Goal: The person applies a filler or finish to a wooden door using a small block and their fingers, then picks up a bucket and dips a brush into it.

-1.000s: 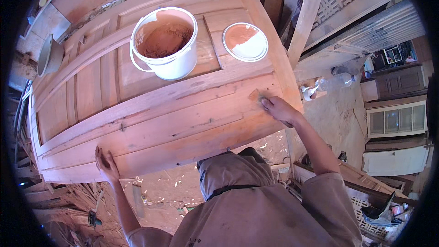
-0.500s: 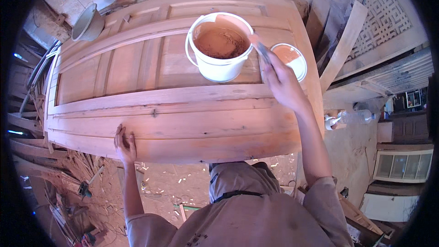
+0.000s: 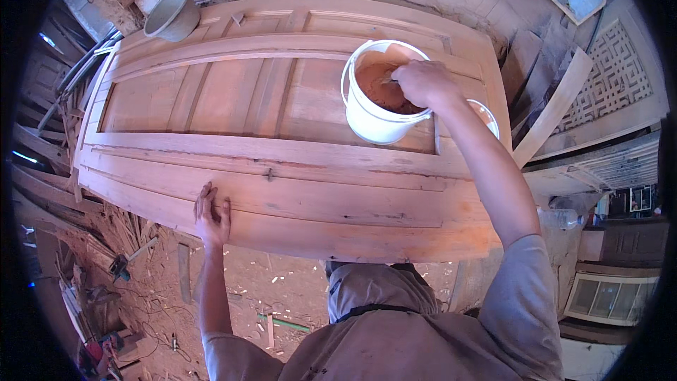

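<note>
A white bucket (image 3: pixel 384 121) with reddish-brown paste (image 3: pixel 374 79) in it stands on a wooden panelled door (image 3: pixel 233 142) that lies flat in front of me. My right hand (image 3: pixel 425 83) reaches over the bucket's right rim, closed around a putty knife. Its blade is down in the paste and mostly hidden by the hand. My left hand (image 3: pixel 214 217) rests on the plank at the door's near edge, fingers stretched out and holding nothing. Partly behind my right forearm, a paste-smeared white lid (image 3: pixel 488 114) lies on the door.
A grey bowl-like bucket (image 3: pixel 173 15) sits at the door's far left corner. Boards (image 3: pixel 557 106) and a lattice panel (image 3: pixel 620 70) lean at the right, near a clear plastic bottle (image 3: pixel 562 219). Wood scraps (image 3: pixel 134 222) litter the floor on the left.
My right hand has moved from beside the bucket to over its opening, dipping the putty knife into the paste. The view has shifted; my left hand stays on the near plank.
</note>
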A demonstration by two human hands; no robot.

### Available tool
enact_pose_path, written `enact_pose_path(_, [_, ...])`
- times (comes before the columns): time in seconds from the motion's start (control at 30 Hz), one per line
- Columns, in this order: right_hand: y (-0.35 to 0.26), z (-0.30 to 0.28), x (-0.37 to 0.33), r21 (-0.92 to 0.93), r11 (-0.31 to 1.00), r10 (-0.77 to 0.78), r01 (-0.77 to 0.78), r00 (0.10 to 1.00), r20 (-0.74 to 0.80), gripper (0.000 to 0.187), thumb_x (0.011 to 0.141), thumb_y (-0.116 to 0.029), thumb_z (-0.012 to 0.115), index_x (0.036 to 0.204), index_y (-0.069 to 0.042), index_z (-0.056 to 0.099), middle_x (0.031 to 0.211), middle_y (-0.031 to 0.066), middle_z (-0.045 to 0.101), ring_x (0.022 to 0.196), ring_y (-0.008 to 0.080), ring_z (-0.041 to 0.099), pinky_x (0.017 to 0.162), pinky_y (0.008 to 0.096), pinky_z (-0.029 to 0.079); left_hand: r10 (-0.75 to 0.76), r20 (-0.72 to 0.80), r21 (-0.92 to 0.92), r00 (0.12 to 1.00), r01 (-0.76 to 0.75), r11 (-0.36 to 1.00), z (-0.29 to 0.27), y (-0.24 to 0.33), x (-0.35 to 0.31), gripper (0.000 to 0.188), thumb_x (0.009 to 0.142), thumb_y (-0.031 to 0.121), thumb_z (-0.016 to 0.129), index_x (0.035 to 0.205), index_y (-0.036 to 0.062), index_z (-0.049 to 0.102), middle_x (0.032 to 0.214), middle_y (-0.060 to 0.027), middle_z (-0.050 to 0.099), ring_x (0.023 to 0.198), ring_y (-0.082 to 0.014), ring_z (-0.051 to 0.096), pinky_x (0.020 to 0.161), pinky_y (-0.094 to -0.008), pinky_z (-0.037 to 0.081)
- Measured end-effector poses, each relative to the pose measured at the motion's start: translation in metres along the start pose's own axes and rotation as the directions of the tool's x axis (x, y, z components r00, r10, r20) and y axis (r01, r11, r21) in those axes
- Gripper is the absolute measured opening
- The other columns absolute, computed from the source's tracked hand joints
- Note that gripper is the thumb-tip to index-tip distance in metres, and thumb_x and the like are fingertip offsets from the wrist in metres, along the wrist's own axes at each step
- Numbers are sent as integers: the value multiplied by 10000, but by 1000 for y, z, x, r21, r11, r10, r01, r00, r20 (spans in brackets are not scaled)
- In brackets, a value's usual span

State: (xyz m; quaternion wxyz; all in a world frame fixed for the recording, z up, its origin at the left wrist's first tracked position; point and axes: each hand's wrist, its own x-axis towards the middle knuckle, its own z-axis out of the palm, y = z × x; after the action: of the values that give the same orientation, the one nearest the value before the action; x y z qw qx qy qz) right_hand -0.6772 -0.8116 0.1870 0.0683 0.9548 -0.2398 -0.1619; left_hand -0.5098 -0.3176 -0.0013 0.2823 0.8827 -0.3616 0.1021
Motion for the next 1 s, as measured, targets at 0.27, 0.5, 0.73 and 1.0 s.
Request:
enact_pose_path(0.27, [2,-15,16,-43,987,-143,157,962,234,299,948,-137,485,1115,-80,726,993,127,730,914,262,717,752,409,566,-18,2,-9,1000,18,1000,-2,2,-1,369,916,241,678,1215,29,635,1361,-157,601,1289,-358,533,1082,-470,402])
enact_pose_path(0.5, [63,-12,-15,705,689,-47,-171,960,278,342,1047,-261,402,1281,-75,568,769,41,546,555,123,534,475,307,447,-24,3,-9,1000,24,1000,-1,2,1,367,905,211,673,1215,18,634,1357,-167,600,1290,-355,533,1091,-470,387])
enact_pose_path(0.73, [57,26,-17,405,903,-66,146,977,-204,259,946,-167,512,1078,-80,716,992,150,725,921,301,710,765,416,560,-13,-6,-22,1000,13,1000,1,5,4,364,906,219,668,1205,15,634,1347,-170,607,1280,-357,541,1084,-473,391])
enact_pose_path(1.0, [-14,2,35,-18,1000,-6,9,990,138,281,894,-143,531,1053,-104,759,1125,126,724,1031,291,700,857,433,557,-1,-3,-8,1000,1,1000,1,0,0,369,924,245,662,1207,12,630,1342,-175,609,1279,-363,542,1087,-475,388])
